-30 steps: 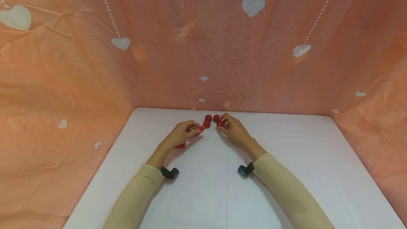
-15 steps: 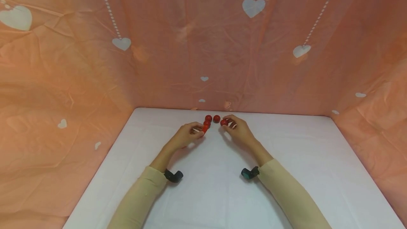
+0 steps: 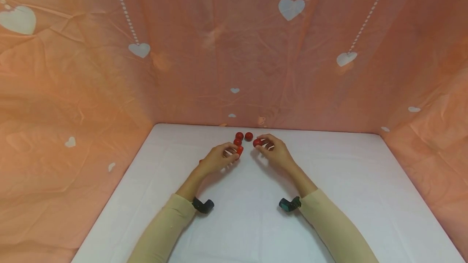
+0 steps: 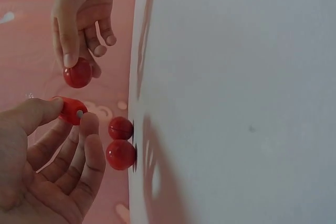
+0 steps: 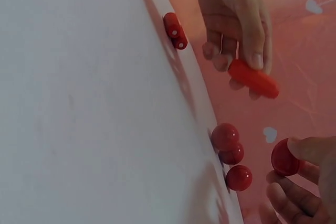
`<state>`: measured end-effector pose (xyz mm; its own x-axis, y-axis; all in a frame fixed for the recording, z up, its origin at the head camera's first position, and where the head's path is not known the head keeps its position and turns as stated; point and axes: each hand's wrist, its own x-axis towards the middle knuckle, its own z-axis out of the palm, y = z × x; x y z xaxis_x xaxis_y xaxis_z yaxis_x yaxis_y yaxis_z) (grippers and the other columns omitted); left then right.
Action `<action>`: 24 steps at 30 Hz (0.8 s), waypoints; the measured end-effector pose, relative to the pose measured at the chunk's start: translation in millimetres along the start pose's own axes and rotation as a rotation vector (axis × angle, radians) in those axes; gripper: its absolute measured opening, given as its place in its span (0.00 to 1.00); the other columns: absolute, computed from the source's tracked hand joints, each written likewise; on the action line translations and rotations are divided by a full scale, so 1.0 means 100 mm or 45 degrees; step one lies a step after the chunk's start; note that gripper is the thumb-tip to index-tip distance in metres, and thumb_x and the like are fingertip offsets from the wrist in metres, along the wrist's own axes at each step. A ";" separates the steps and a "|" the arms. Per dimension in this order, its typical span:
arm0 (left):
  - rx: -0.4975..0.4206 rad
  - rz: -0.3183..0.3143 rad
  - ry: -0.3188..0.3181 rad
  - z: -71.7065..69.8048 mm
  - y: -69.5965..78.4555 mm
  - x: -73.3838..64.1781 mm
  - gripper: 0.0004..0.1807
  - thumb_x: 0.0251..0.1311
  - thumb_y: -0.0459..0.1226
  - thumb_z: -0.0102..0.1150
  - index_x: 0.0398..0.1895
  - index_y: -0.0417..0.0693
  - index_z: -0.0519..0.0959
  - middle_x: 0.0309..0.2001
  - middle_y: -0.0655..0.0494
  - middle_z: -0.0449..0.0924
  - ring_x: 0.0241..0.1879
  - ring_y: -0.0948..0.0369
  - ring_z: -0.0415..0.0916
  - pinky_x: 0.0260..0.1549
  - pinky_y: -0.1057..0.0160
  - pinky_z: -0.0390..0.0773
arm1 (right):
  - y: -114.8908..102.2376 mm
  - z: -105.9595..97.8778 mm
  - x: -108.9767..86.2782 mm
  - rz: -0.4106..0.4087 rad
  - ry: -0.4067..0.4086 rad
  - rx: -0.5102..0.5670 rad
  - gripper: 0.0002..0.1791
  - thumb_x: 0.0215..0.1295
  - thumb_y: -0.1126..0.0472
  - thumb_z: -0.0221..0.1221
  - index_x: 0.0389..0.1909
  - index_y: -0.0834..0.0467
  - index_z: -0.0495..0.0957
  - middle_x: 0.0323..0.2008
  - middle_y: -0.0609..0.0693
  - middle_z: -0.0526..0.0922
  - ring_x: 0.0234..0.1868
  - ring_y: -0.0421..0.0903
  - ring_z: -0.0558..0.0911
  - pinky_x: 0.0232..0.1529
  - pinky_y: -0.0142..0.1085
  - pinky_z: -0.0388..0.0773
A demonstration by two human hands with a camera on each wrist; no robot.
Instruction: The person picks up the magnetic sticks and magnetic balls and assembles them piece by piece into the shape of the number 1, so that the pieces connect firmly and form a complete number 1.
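Observation:
My left hand (image 3: 220, 157) pinches a bright red cylinder (image 5: 254, 78) between thumb and fingertips; a pale round spot shows on its end in the left wrist view. Just to the right, my right hand (image 3: 276, 151) holds a glossy red ball (image 4: 77, 73) by thumb and fingers. Ball and cylinder are held apart from each other. Beyond the hands, several more red balls (image 3: 249, 136) lie on the table, grouped near its far edge. Two darker red cylinders (image 5: 171, 24) lie side by side on the table, mostly hidden behind my left hand in the head view.
The white table (image 3: 252, 214) ends at the back against an orange-pink cloth (image 3: 204, 72) printed with pale hearts. That cloth also rises along the left and right sides. A dark camera mount sits on each wrist (image 3: 203, 205).
My left hand has moved right with the cylinder, past the nearest ball on the table. My right hand has shifted slightly right and nearer with its ball. The grouped balls stay put.

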<state>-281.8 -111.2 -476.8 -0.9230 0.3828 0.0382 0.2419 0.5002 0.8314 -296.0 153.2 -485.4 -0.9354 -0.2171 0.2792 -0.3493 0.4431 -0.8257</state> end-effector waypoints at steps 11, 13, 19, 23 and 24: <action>-0.003 0.010 -0.056 0.05 0.02 -0.04 0.18 0.73 0.41 0.68 0.62 0.47 0.82 0.50 0.51 0.87 0.43 0.58 0.84 0.37 0.62 0.84 | -0.07 0.01 -0.08 0.031 -0.036 0.088 0.20 0.73 0.62 0.69 0.62 0.61 0.81 0.47 0.61 0.89 0.38 0.50 0.86 0.37 0.33 0.83; -0.015 0.021 -0.068 0.07 0.01 -0.04 0.18 0.74 0.40 0.67 0.62 0.47 0.82 0.50 0.50 0.87 0.43 0.58 0.85 0.36 0.62 0.85 | -0.07 0.01 -0.09 0.024 -0.037 0.097 0.20 0.73 0.62 0.69 0.62 0.61 0.81 0.48 0.61 0.89 0.39 0.51 0.86 0.37 0.33 0.83; -0.032 0.016 -0.092 0.11 0.01 -0.04 0.17 0.74 0.41 0.67 0.61 0.49 0.83 0.50 0.51 0.87 0.43 0.58 0.84 0.35 0.62 0.85 | -0.07 0.04 -0.13 0.005 -0.038 0.160 0.19 0.74 0.62 0.68 0.62 0.62 0.81 0.48 0.62 0.89 0.40 0.58 0.87 0.37 0.37 0.85; -0.026 0.012 -0.105 0.13 0.01 -0.04 0.17 0.74 0.41 0.68 0.61 0.49 0.83 0.50 0.51 0.87 0.43 0.58 0.84 0.36 0.62 0.86 | -0.06 0.06 -0.14 -0.005 -0.032 0.187 0.20 0.74 0.63 0.68 0.63 0.64 0.80 0.49 0.65 0.88 0.42 0.63 0.87 0.37 0.43 0.86; -0.022 0.012 -0.107 0.13 0.02 -0.04 0.17 0.73 0.41 0.68 0.61 0.49 0.83 0.50 0.51 0.87 0.43 0.58 0.84 0.36 0.62 0.86 | -0.06 0.07 -0.14 -0.003 -0.036 0.192 0.20 0.75 0.63 0.67 0.63 0.65 0.80 0.49 0.66 0.88 0.42 0.65 0.87 0.37 0.45 0.87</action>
<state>-273.6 -101.6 -482.9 -0.8923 0.4515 0.0003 0.2447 0.4830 0.8407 -280.1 147.5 -487.4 -0.9320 -0.2429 0.2691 -0.3371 0.3070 -0.8900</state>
